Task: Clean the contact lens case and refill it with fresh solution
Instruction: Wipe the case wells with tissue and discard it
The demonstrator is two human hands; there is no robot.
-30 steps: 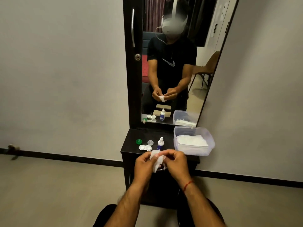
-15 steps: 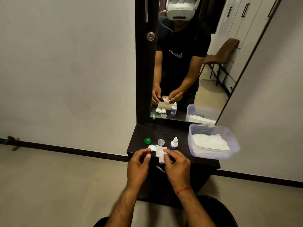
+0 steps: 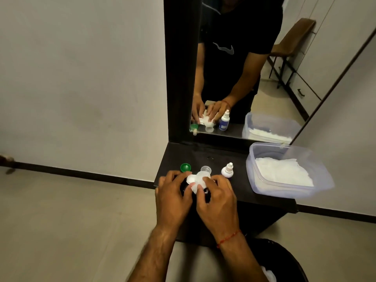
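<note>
Left hand (image 3: pixel 173 197) pins the white lens case (image 3: pixel 192 178) on the bench (image 3: pixel 227 157), fingers curled shut on its left well; right hand (image 3: pixel 218 200) grip pinched shut on a tissue (image 3: pixel 196 187) pressed into the case. Green cap (image 3: pixel 185 167) at 11 o'clock of the case, clear cap (image 3: pixel 206 169) at 1, solution bottle (image 3: pixel 227 171) at 2. Best to keep the case flat, twist the tissue into each well, avoid knocking the bottle.

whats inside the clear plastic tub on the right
The clear plastic tub holds a layer of crumpled white tissues, seen through its open top. They cover the bottom, so anything lying beneath them cannot be seen.
</note>
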